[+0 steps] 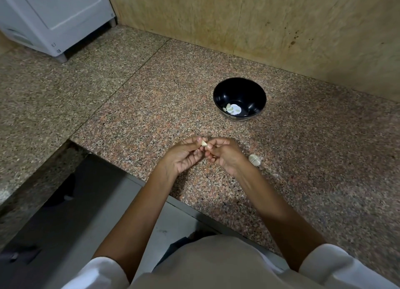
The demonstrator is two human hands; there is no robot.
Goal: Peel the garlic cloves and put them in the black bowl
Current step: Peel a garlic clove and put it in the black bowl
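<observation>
Head: left hand (184,156), right hand (223,155) pinch clove (203,143).

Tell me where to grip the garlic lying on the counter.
Probably best to pinch the garlic across its rounded sides, coming from above. It lies low on the flat counter, and the right hand sits close on its left.

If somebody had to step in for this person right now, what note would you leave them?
Both the left hand and right hand pinch one garlic clove at the fingertips, above the counter.
The black bowl sits farther back, a few peeled cloves inside.
A garlic piece lies on the counter, right of the right hand.
Done: some cloves in the bowl. Left: finish this clove, drop it in, peel the rest.
</observation>
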